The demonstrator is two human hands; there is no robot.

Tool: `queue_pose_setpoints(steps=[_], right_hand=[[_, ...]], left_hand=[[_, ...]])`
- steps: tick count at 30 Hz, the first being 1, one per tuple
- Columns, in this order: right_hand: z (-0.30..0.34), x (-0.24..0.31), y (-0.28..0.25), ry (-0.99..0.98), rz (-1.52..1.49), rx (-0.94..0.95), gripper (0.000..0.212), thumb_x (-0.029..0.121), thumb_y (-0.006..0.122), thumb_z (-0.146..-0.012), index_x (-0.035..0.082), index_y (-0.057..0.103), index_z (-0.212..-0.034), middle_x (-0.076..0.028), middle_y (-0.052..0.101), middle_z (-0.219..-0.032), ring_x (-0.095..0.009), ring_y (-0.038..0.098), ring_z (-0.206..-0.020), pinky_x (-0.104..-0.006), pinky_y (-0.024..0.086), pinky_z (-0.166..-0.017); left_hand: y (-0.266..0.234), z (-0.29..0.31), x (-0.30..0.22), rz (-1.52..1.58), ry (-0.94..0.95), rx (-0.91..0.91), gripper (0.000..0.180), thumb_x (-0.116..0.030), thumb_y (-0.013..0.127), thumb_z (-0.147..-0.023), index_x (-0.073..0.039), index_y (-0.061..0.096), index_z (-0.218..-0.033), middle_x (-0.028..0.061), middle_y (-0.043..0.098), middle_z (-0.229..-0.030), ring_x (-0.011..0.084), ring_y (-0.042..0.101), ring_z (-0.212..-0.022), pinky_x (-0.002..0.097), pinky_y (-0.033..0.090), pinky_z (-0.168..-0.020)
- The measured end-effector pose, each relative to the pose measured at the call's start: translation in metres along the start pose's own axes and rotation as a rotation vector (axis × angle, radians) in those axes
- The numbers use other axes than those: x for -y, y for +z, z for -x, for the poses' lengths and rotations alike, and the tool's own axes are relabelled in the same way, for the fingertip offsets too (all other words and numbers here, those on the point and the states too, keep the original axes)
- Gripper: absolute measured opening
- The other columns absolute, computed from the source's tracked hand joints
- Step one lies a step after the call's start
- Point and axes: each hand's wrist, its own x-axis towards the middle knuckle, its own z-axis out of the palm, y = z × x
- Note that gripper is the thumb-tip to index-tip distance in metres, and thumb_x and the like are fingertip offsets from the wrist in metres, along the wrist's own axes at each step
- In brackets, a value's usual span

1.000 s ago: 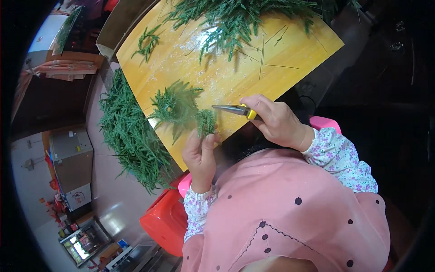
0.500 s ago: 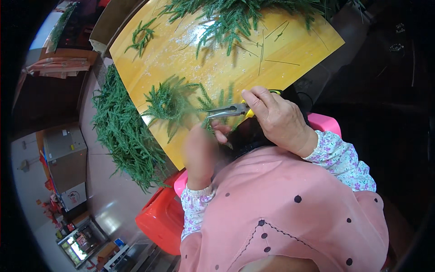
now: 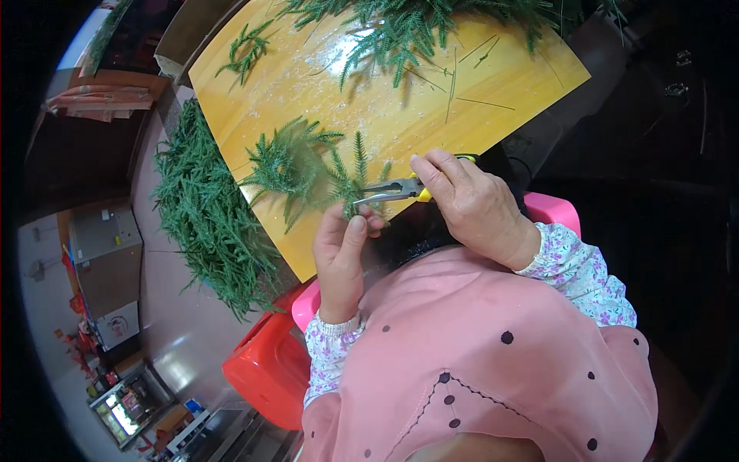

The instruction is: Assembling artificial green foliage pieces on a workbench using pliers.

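Pinched between the thumb and fingers of my left hand [image 3: 341,258] is a small green artificial pine sprig [image 3: 359,159], its fronds pointing away from me. My right hand [image 3: 481,204] grips long-nose pliers [image 3: 400,188] with yellow and black handles. The pliers' jaws are slightly parted and reach the base of the sprig, just above my left fingertips; whether they touch a wire there I cannot tell. Beyond my left hand, a round, bushy cluster of green sprigs [image 3: 289,165] sits at the left edge of the yellow table [image 3: 416,123].
A large heap of green sprigs [image 3: 208,208] lies on the left beside the table. Another pile [image 3: 431,35] covers the table's far side, near a loose sprig [image 3: 248,50] and thin dark stems [image 3: 485,103]. A red plastic stool [image 3: 265,377] and pink chair [image 3: 554,212] stand close to me.
My left hand, blurred before, has risen slightly and now shows clearly, holding the sprig upright at the pliers' jaws. The right hand has barely moved.
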Motion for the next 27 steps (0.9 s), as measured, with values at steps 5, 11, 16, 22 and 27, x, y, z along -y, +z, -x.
queue_pose_setpoints(steps=[5, 11, 16, 22, 27], right_hand=[[-0.003, -0.003, 0.001, 0.008, 0.004, 0.015, 0.041, 0.003, 0.059, -0.077, 0.000, 0.052, -0.117, -0.014, 0.056, -0.106, -0.026, 0.061, -0.079, -0.0318, 0.052, -0.060], [-0.004, -0.005, 0.001, 0.012, 0.011, 0.035, 0.040, 0.003, 0.059, -0.077, 0.000, 0.053, -0.117, -0.014, 0.056, -0.106, -0.026, 0.061, -0.079, -0.0316, 0.053, -0.061], [-0.004, -0.006, 0.003, 0.019, 0.011, 0.044, 0.040, 0.002, 0.058, -0.077, 0.000, 0.053, -0.117, -0.014, 0.056, -0.106, -0.025, 0.061, -0.079, -0.0314, 0.053, -0.060], [-0.004, -0.007, 0.006, 0.012, 0.039, 0.040, 0.040, 0.001, 0.058, -0.077, -0.001, 0.053, -0.117, -0.014, 0.056, -0.106, -0.025, 0.061, -0.078, -0.0311, 0.053, -0.060], [-0.003, -0.009, 0.006, 0.012, 0.040, 0.043, 0.040, 0.001, 0.058, -0.077, -0.001, 0.053, -0.116, -0.013, 0.056, -0.106, -0.025, 0.061, -0.078, -0.0308, 0.052, -0.060]], left_hand=[[0.001, -0.004, 0.004, -0.034, 0.022, 0.001, 0.019, -0.016, 0.053, -0.095, -0.001, 0.055, -0.106, 0.0060, 0.060, -0.095, 0.0121, 0.056, -0.083, 0.0268, 0.048, -0.078], [0.001, -0.008, 0.007, -0.037, 0.051, -0.008, 0.020, -0.014, 0.056, -0.093, 0.000, 0.056, -0.107, 0.0045, 0.059, -0.095, 0.0128, 0.056, -0.084, 0.0273, 0.046, -0.080], [-0.001, -0.009, 0.010, -0.029, 0.063, 0.004, 0.020, -0.013, 0.055, -0.094, 0.001, 0.056, -0.107, 0.0047, 0.059, -0.096, 0.0127, 0.056, -0.084, 0.0273, 0.046, -0.081], [-0.002, -0.010, 0.011, -0.016, 0.055, 0.002, 0.019, -0.013, 0.055, -0.094, 0.001, 0.056, -0.107, 0.0050, 0.059, -0.097, 0.0125, 0.056, -0.084, 0.0273, 0.046, -0.081], [-0.001, -0.011, 0.012, -0.047, 0.054, 0.007, 0.021, -0.012, 0.055, -0.094, 0.002, 0.056, -0.108, 0.0054, 0.059, -0.098, 0.0124, 0.056, -0.084, 0.0265, 0.045, -0.081]])
